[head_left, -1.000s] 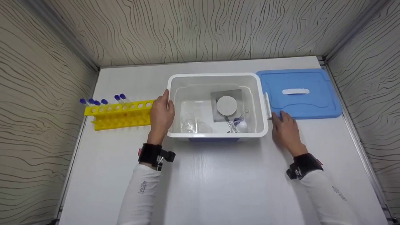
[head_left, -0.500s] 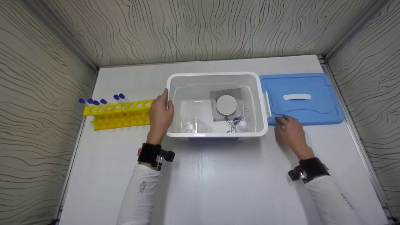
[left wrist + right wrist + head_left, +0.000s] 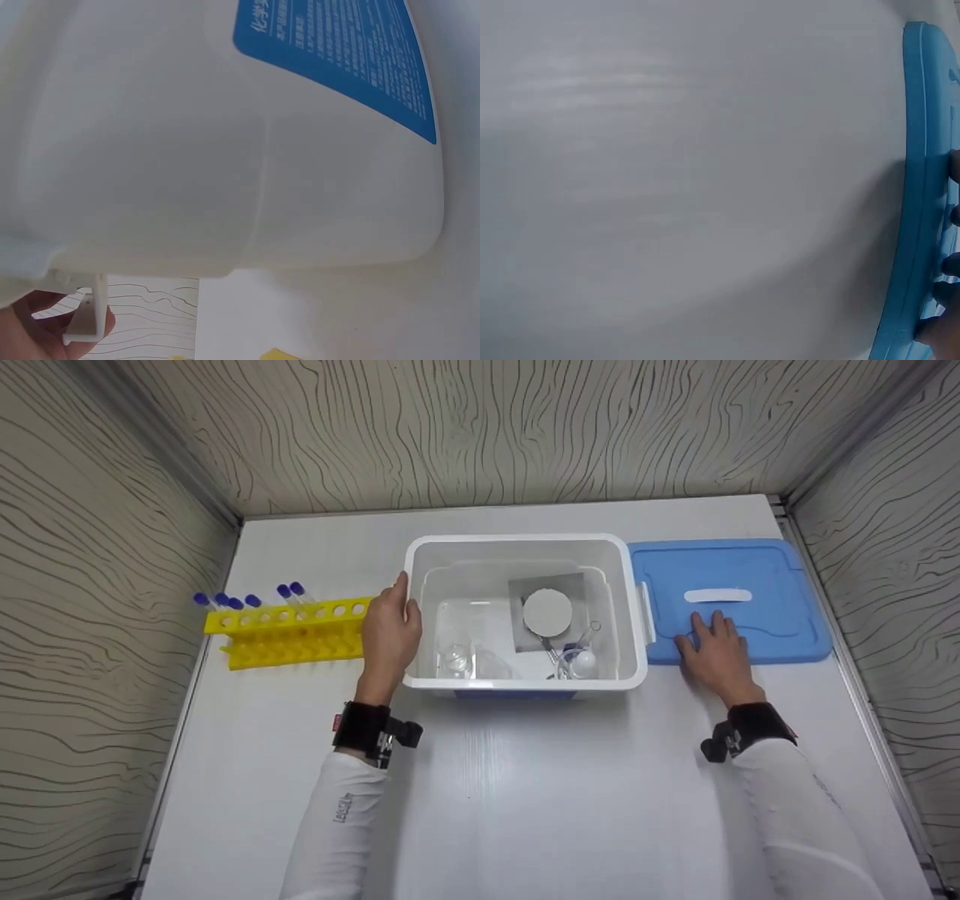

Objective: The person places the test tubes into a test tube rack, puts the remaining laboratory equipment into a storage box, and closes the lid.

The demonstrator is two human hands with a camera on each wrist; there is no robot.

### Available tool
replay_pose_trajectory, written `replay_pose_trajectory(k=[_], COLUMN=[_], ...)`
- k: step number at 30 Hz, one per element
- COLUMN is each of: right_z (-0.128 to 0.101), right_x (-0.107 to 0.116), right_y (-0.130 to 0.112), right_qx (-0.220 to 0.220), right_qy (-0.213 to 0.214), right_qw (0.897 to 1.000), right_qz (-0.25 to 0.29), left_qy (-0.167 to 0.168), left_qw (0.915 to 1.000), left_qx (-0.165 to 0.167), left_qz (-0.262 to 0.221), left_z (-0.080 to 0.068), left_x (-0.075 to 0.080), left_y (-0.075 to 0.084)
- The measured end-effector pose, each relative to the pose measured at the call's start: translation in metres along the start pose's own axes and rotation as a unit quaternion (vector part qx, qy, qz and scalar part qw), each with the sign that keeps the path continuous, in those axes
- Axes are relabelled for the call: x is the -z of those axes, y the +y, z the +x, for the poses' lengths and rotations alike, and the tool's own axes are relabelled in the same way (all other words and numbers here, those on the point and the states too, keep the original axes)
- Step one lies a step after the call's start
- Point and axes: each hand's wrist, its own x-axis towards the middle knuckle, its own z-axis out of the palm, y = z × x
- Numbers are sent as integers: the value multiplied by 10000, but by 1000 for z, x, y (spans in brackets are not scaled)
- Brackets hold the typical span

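A white storage box [image 3: 517, 685] stands lidless in the middle of the table. My left hand [image 3: 390, 630] holds its left side, with one finger up at the rim. In the left wrist view, fingers [image 3: 46, 334] curl by the white side clip [image 3: 94, 311], and the box wall with its blue label [image 3: 345, 67] fills much of the frame. To the right of the box lies a blue lid [image 3: 780, 634] with a white handle [image 3: 718, 595]. My right hand [image 3: 720, 660] rests on the lid's front part, fingers spread. Only its fingertips show in the right wrist view.
Inside the box lie a grey square sheet [image 3: 525, 637], a round white disc [image 3: 547, 613] and clear labware [image 3: 457, 658]. A yellow test tube rack [image 3: 292, 645] with several purple-capped tubes [image 3: 290, 591] stands left of the box. Patterned walls [image 3: 480, 435] enclose the table.
The lid has shifted toward me and slightly right, its left part now beside the box. My right hand has gone from the lid's front edge onto its top. The left hand stays put.
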Motion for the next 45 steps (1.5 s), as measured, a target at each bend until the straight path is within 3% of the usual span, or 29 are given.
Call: replay_pose_trajectory(k=[7, 16, 23, 28, 39, 45], right_z=[-17, -44, -57, -50, -16, -6], right_x=[-10, -17, -12, 8, 36, 38], right_y=[-3, -9, -18, -14, 11, 22], right_qx=[-51, -25, -82, -40, 442, 736], right_qy=[73, 267, 1, -278, 357, -82], right_qw=[9996, 9993, 9998, 9994, 9984, 9967], right_qz=[-269, -243, -172, -222, 55, -335], left_qy=[-43, 46, 16, -41, -21, 48], left_qw=[10000, 10000, 10000, 9999, 9999, 10000], left_qx=[24, -50, 0, 80, 6, -83], left_qz=[-9, 11, 38, 78, 129, 25], left_z=[-1, 0, 1, 0, 1, 1], left_x=[0, 2, 2, 2, 2, 0], left_y=[-1, -2, -3, -3, -1, 0])
